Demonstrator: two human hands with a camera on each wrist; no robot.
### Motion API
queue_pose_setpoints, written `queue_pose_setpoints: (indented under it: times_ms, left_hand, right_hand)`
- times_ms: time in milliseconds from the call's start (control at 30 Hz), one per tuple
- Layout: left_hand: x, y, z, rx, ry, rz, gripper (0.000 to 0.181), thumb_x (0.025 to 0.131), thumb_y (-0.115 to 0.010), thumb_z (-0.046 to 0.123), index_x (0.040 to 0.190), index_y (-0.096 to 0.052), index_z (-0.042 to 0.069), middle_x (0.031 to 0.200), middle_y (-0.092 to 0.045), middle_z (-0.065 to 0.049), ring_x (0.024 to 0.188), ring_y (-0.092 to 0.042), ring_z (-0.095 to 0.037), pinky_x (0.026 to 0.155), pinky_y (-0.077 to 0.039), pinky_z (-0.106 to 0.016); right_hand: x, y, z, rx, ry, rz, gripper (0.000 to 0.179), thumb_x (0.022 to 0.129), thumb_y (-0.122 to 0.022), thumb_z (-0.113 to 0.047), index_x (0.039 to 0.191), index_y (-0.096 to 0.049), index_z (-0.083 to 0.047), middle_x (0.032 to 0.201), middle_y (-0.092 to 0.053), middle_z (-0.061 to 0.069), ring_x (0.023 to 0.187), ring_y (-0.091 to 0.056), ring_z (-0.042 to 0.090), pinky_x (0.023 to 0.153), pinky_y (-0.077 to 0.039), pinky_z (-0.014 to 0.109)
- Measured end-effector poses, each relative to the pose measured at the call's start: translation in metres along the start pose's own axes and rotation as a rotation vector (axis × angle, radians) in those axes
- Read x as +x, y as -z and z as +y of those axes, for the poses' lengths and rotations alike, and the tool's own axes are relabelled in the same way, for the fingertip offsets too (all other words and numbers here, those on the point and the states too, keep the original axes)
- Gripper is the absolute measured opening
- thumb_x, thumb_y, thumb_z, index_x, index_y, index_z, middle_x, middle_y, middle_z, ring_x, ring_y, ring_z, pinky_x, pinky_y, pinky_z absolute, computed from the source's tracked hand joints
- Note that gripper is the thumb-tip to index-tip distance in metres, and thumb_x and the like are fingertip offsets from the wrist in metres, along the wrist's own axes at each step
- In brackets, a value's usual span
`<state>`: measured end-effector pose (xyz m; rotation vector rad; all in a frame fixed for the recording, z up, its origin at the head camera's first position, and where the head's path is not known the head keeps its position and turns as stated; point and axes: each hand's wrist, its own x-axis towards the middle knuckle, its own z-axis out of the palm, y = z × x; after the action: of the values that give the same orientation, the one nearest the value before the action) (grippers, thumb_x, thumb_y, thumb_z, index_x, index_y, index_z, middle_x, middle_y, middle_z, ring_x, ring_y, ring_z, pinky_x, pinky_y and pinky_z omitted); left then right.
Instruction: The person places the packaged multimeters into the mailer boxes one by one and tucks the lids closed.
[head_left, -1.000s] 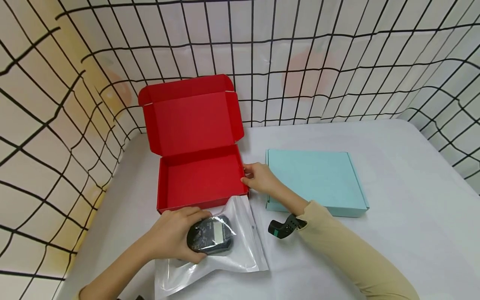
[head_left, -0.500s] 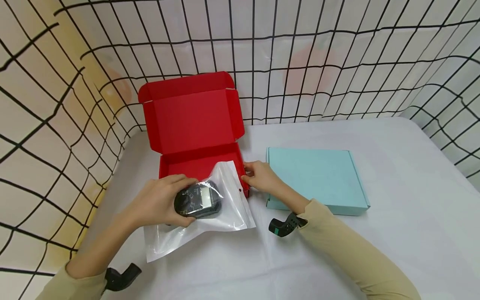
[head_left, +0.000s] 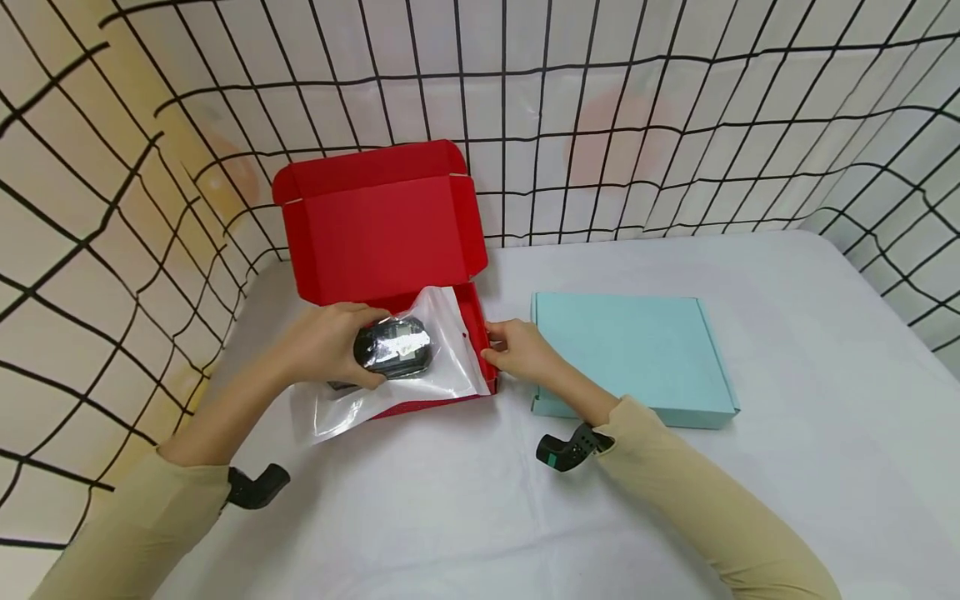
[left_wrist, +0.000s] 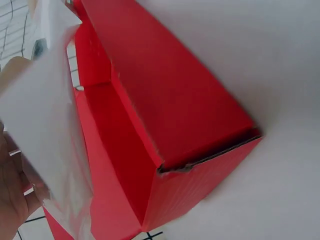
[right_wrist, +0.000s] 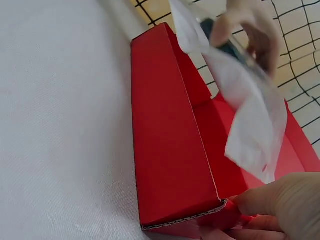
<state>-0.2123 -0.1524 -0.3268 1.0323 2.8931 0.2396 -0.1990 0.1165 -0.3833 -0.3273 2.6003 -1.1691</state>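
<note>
My left hand [head_left: 330, 346] grips a black multimeter [head_left: 395, 346] sealed in a white bag with a clear front [head_left: 450, 362]. Hand and bag hover over the open red cardboard box [head_left: 474, 327], whose lid [head_left: 386, 237] stands up at the back. In the left wrist view the bag's white back [left_wrist: 42, 105] hangs tilted above the box's cavity, apart from the floor. My right hand [head_left: 519, 350] pinches the right side wall of the box. The right wrist view shows thumb and fingers [right_wrist: 257, 200] at that wall near the front corner. The bag hides most of the box's inside.
A closed light blue box [head_left: 630, 354] lies to the right, partly under my right forearm. A black wire grid [head_left: 502, 133] rises behind and at both sides of the white-covered table [head_left: 480, 517]. Wrist cameras [head_left: 258, 487] jut from both sleeves.
My left hand has lifted the bagged multimeter from in front of the red box and carried it away from me, over the opening. The right hand stays at the box's right wall.
</note>
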Motion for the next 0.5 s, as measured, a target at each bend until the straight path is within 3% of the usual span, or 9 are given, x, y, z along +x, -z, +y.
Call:
queue_pose_setpoints:
  times_ms: [200, 500]
  left_hand:
    - [0.019, 0.006, -0.007, 0.055, 0.058, -0.050, 0.077, 0.058, -0.077, 0.044, 0.124, -0.054, 0.012, 0.110, -0.061, -0.004, 0.094, -0.055, -0.019, 0.067, -0.049, -0.038]
    - [0.036, 0.000, -0.012, 0.052, 0.081, -0.122, 0.079, 0.058, -0.078, 0.043, 0.127, -0.051, 0.013, 0.113, -0.059, -0.006, 0.098, -0.053, -0.022, 0.073, -0.049, -0.042]
  right_hand:
    - [-0.001, 0.001, -0.001, -0.004, -0.012, 0.000, 0.051, 0.087, -0.059, -0.011, 0.133, -0.041, 0.003, 0.122, -0.057, 0.017, 0.103, -0.061, 0.025, 0.077, -0.053, 0.030]
    - [-0.001, 0.002, -0.001, -0.015, -0.015, -0.008, 0.052, 0.087, -0.060, -0.012, 0.133, -0.041, 0.002, 0.125, -0.056, 0.016, 0.104, -0.061, 0.025, 0.079, -0.052, 0.031]
